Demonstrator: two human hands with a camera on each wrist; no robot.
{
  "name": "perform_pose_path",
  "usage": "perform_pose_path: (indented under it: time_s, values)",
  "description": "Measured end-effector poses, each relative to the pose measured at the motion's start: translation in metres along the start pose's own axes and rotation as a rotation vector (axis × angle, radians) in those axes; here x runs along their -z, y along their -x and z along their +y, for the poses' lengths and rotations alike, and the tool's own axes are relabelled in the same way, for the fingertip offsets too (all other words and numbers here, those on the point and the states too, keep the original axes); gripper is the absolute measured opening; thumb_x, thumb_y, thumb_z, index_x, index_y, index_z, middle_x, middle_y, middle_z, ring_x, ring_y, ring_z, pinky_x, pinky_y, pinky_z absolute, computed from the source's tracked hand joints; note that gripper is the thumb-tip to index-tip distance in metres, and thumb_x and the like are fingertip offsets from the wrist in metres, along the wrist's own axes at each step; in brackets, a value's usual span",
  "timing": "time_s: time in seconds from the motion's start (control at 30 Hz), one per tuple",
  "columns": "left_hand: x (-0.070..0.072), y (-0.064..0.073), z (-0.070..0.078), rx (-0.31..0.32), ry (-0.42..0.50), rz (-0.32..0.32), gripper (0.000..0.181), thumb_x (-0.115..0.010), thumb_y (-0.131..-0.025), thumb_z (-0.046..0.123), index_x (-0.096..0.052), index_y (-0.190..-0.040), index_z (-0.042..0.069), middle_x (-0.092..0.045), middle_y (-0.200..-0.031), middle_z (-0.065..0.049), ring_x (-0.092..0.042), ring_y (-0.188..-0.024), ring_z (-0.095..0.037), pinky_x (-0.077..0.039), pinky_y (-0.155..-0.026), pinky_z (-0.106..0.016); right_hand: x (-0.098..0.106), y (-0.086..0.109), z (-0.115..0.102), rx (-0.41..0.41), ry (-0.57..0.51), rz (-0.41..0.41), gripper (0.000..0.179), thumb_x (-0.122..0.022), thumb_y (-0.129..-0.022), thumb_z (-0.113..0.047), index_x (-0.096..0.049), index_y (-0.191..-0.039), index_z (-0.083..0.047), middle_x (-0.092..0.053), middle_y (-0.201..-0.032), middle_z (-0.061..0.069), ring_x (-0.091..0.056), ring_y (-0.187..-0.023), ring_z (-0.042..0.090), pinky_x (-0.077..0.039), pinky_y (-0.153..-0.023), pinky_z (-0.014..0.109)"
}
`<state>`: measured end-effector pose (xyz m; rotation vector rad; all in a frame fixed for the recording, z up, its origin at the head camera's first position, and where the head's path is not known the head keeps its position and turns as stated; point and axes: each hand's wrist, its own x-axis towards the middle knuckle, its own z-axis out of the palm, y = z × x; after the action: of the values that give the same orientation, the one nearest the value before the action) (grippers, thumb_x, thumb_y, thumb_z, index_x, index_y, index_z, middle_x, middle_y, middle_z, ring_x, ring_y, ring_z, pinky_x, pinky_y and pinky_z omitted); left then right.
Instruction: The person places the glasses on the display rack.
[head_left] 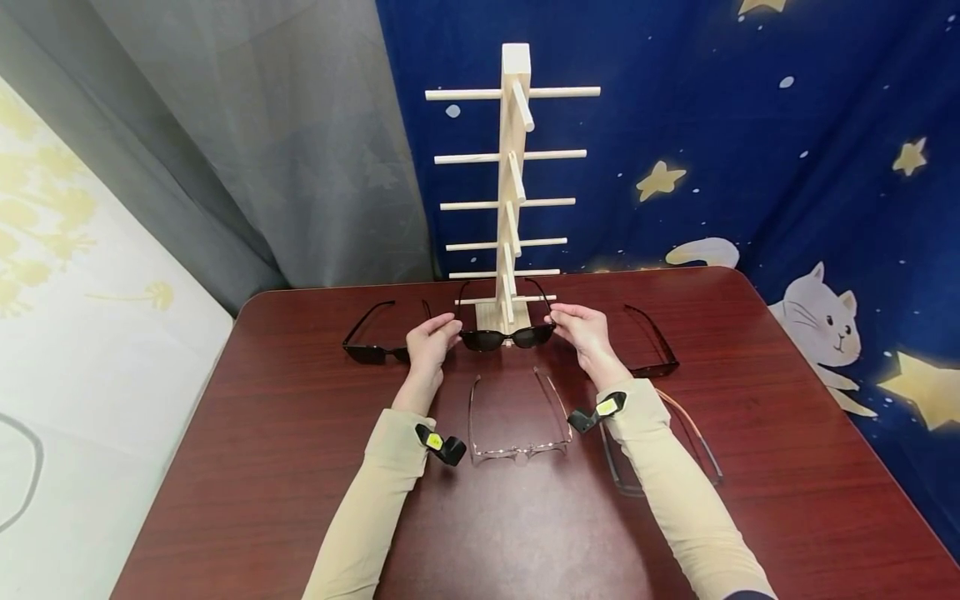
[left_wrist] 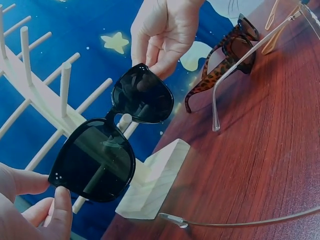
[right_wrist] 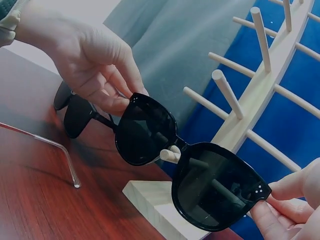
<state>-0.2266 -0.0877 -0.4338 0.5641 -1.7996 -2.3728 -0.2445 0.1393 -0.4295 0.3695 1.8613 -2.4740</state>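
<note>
A pair of black sunglasses (head_left: pixel 507 339) is held level by both hands, low at the front of a wooden eyewear stand (head_left: pixel 514 62). My left hand (head_left: pixel 429 346) pinches one outer corner of the frame between thumb and fingers. The other corner is pinched by my right hand (head_left: pixel 587 335). In the right wrist view, the bridge of the sunglasses (right_wrist: pixel 220 187) is at the rounded end of a short front peg (right_wrist: pixel 171 155); I cannot tell whether it bears weight. Both temples point back past the post on either side.
Dark sunglasses (head_left: pixel 369 355) lie on the table (head_left: pixel 247 467) at left. Clear metal-framed glasses (head_left: pixel 516 451) lie in front of the stand. Tortoiseshell sunglasses (left_wrist: pixel 235 52) and glasses with orange-brown temples (head_left: pixel 693 425) are at right, partly behind the right arm.
</note>
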Motion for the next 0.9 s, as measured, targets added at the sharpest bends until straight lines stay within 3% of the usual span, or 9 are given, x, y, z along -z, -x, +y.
perform_pose_path:
  time_s: [0.17, 0.3, 0.47, 0.9]
  values:
    - [-0.0003, -0.0006, -0.0011, 0.004, -0.028, 0.015, 0.026, -0.066, -0.082, -0.005, -0.065, -0.107, -0.009, -0.065, -0.073, 0.000, -0.061, -0.056, -0.006, -0.056, -0.077, -0.036, 0.0003, -0.0019, 0.0018, -0.022, 0.004, 0.003, 0.030, -0.059, -0.085, 0.011, -0.056, -0.114, 0.017, -0.068, -0.069, 0.002, -0.067, -0.064, 0.007, -0.055, -0.063, 0.017]
    - [0.0004, -0.0015, -0.0027, 0.007, -0.040, 0.022, 0.029, -0.066, -0.082, -0.005, -0.063, -0.110, -0.011, -0.065, -0.073, 0.000, -0.061, -0.056, -0.005, -0.055, -0.081, -0.040, 0.0000, -0.0027, 0.0026, -0.027, 0.002, 0.005, 0.026, -0.060, -0.085, 0.011, -0.059, -0.110, 0.015, -0.068, -0.076, 0.005, -0.067, -0.063, 0.007, -0.055, -0.063, 0.017]
    - [0.0005, -0.0038, -0.0045, 0.008, -0.042, 0.019, 0.031, -0.066, -0.082, -0.005, -0.062, -0.112, -0.012, -0.065, -0.073, 0.000, -0.061, -0.056, -0.005, -0.051, -0.087, -0.045, 0.0005, -0.0040, 0.0038, -0.035, 0.001, 0.004, 0.018, -0.059, -0.085, 0.010, -0.063, -0.103, 0.010, -0.067, -0.070, 0.001, -0.066, -0.063, 0.006, -0.054, -0.062, 0.016]
    - [-0.0015, -0.0047, -0.0023, 0.014, -0.089, 0.016, 0.029, -0.067, -0.083, -0.002, -0.063, -0.111, -0.009, -0.068, -0.084, -0.007, -0.062, -0.059, -0.007, -0.053, -0.085, -0.042, 0.0032, -0.0044, 0.0039, -0.041, 0.022, -0.013, 0.023, -0.059, -0.087, 0.008, -0.060, -0.109, 0.013, -0.067, -0.073, 0.002, -0.067, -0.065, 0.006, -0.055, -0.067, 0.018]
